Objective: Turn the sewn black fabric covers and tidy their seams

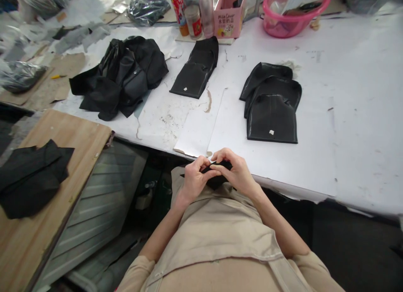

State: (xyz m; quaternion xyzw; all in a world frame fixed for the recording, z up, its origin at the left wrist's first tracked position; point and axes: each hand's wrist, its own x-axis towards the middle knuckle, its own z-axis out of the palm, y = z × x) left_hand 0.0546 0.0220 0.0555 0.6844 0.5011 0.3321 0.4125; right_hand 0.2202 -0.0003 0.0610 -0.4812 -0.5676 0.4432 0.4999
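Observation:
At the table's front edge, close to my apron, I hold a black leather-like piece (217, 180) in both hands. My left hand (197, 176) pinches its upper edge between thumb and bent fingers. Right beside it, my right hand (231, 168) grips the same edge, the two thumbs almost meeting. Much of the piece is hidden by my fingers. Beyond my hands on the right lie several overlapping black flat pieces (272, 117), the front one bearing a small white tag. Farther back is another small overlapped set of black pieces (195, 71).
A crumpled heap of black material (122, 77) lies on the white-covered table (355, 128) at left. Bottles (206, 12), a pink box (229, 17) and a pink basin (280, 21) line the back. More black material (31, 178) rests on a wooden board (78, 136).

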